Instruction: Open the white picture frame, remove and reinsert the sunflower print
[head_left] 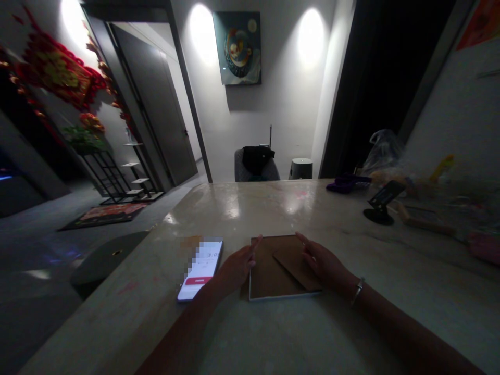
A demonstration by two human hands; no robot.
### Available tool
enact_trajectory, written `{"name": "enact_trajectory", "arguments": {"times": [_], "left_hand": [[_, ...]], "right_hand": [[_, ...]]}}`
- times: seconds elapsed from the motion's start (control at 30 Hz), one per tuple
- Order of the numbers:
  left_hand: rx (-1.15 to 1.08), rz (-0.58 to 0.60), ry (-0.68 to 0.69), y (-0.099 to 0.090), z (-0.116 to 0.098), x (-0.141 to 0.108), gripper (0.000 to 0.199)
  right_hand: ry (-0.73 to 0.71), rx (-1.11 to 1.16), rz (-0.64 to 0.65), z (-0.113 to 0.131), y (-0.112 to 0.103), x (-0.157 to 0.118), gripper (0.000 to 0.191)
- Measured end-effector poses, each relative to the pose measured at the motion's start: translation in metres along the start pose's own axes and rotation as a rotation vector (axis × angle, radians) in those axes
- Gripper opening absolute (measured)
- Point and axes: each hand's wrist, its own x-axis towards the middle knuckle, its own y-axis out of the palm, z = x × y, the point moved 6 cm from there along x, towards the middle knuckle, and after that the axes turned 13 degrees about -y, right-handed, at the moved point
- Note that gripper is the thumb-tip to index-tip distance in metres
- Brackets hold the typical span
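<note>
Hands: two; the left hand [236, 266] is by the board's left edge and the right hand [321, 263] is over its right side, each pointing finger reaching a top corner, the others bent; I can't tell how tightly they grip.
Bracelet: one [358, 290], on the right wrist.
Brown board: one [267, 276], with a white edge, flat on the table [250, 344], low middle of the frame.
Flap: one [295, 268], on the board, partly hidden by the right hand.
Phone: one [207, 260], lit, left of the board, by the left arm.
Stool: one [105, 258], lower left.
Black stand: one [380, 205], middle right.
Clear bag: one [385, 148], above the stand; what's in it is too blurry.
Purple thing: one [347, 183], just below the bag.
Chair: one [239, 166], middle, with black cloth [255, 159] on it.
Picture: one [237, 48], top middle, on the wall.
</note>
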Motion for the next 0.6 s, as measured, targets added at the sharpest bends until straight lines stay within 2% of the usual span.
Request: {"name": "enact_trajectory", "arguments": {"times": [0.17, 0.33, 0.43, 0.6], "left_hand": [[0.017, -0.046, 0.032, -0.001, 0.000, 0.002, 0.039], [0.050, -0.113, 0.028, -0.002, 0.001, 0.005, 0.023], [0.062, -0.201, -0.031, -0.008, 0.003, 0.005, 0.023], [-0.082, -0.334, -0.089, -0.016, 0.007, 0.003, 0.028]], "right_hand": [[-0.016, 0.028, 0.084, 0.020, -0.001, 0.004, 0.038], [-0.065, -0.040, 0.220, 0.039, 0.012, 0.003, 0.060], [-0.073, -0.054, 0.196, 0.044, 0.013, 0.001, 0.059], [-0.051, 0.006, 0.052, 0.038, 0.006, -0.001, 0.051]]}}
